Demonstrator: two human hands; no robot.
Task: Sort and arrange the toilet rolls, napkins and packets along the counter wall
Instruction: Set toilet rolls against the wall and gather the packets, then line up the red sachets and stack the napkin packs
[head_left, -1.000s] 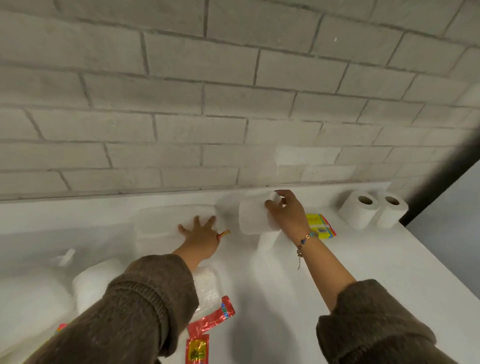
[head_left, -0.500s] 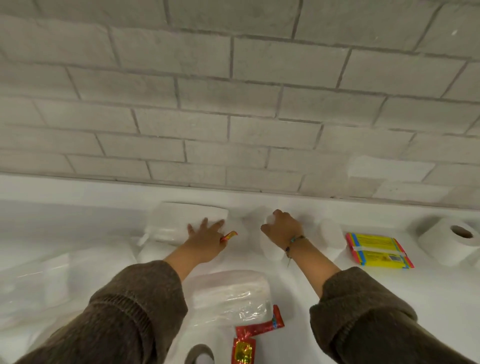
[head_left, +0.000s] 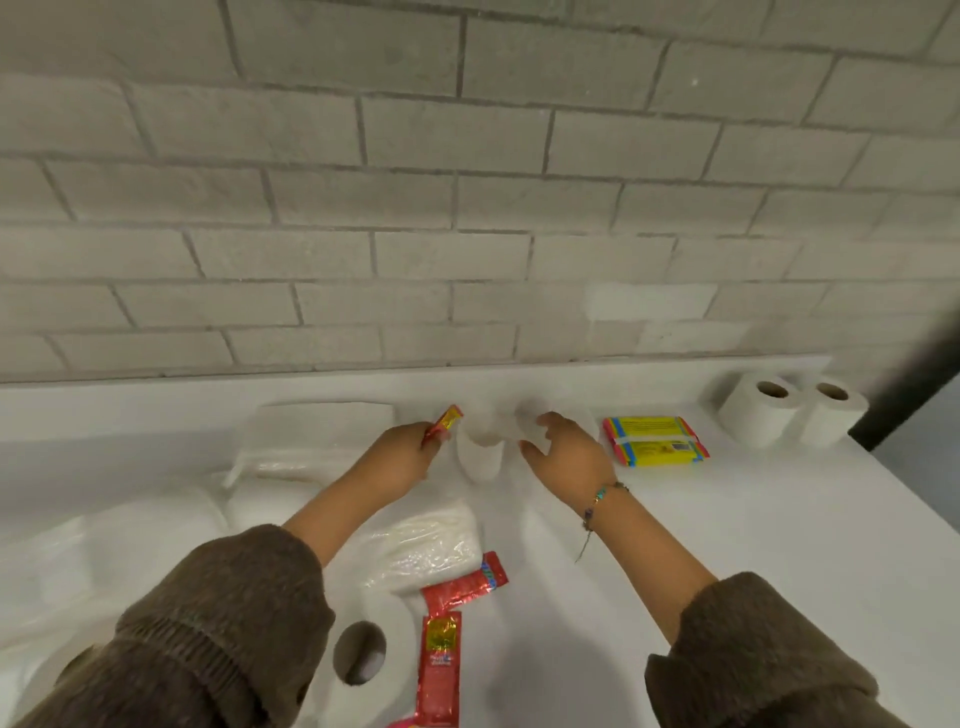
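Since half a second ago: both hands are closing in on the white rolls at the wall; the left hand (head_left: 402, 460) has come off the flat napkin pack (head_left: 322, 423) and is drawing right, carrying its small red packet (head_left: 444, 422) along.

Head view, left hand: fingers are curling shut around the red packet, pinching it upright beside the middle roll (head_left: 480, 452), apparently so the knuckles can nudge the roll while keeping the packet out of the pile.

Head view, right hand: the right hand (head_left: 563, 454) is spreading open, thumb and fingers cupping the side of a second roll (head_left: 540, 413), touching it without closing round it; I judge it is pushing that roll back against the wall to line it up.

Arms: both are reaching forward, sleeves pushed up the forearms, a bracelet (head_left: 605, 493) hanging at the right wrist.

Already placed: two toilet rolls (head_left: 761, 415) are standing upright, touching each other, at the far right by the wall, with a yellow pack (head_left: 652, 441) lying flat between them and the hands.

Waiting near the front edge: a wrapped napkin bundle (head_left: 431, 545), two red sachets (head_left: 441, 660), and a loose roll (head_left: 363, 654) on its side; more plastic-wrapped white goods on the left are too washed out to tell apart.
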